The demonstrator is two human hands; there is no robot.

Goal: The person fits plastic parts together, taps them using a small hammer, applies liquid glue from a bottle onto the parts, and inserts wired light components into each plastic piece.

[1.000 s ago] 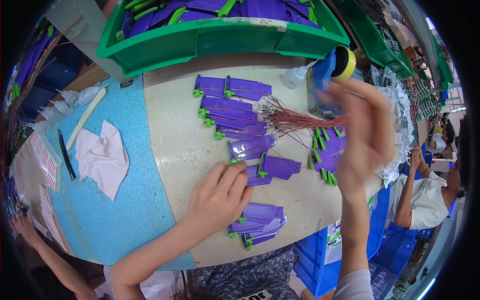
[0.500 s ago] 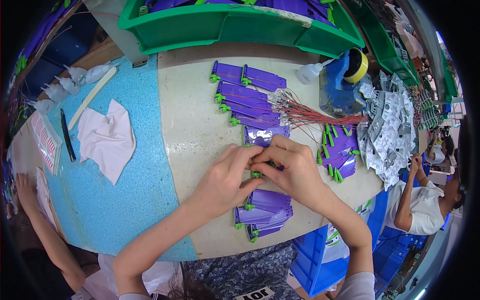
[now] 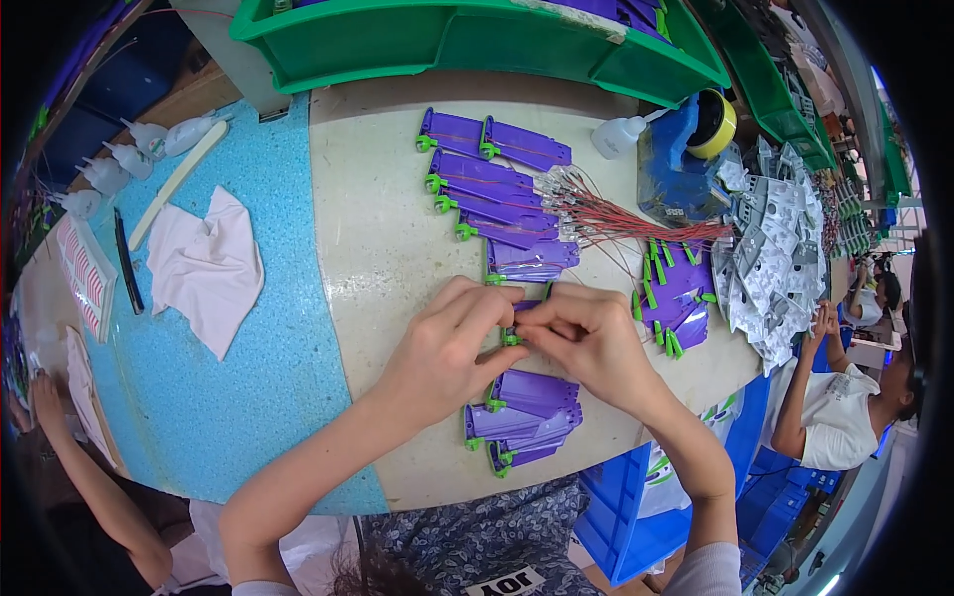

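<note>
My left hand [image 3: 449, 336] and my right hand [image 3: 594, 338] meet above the table, both closed on a small purple plastic part with a green clip [image 3: 511, 336] at its end. Most of that part is hidden behind my fingers. Just beyond the hands, a column of flat purple plastic parts [image 3: 489, 179] with green clips runs away from me, thin red wires lying along several. Nearer my body lies another overlapping group of purple parts [image 3: 537, 422]. A bundle of red wires [image 3: 646, 230] fans out right of the column.
Beyond the parts stands a green bin [image 3: 477, 50]. To the right are purple pieces with green clips [image 3: 676, 298], a blue tape dispenser [image 3: 671, 164], a white squeeze bottle [image 3: 618, 137] and grey plastic parts [image 3: 770, 248]. A white cloth [image 3: 207, 263] lies left. Co-workers sit on both sides.
My right fingers have shifted slightly at the part, and more of the green clip shows between my hands. Both hands stay in nearly the same place.
</note>
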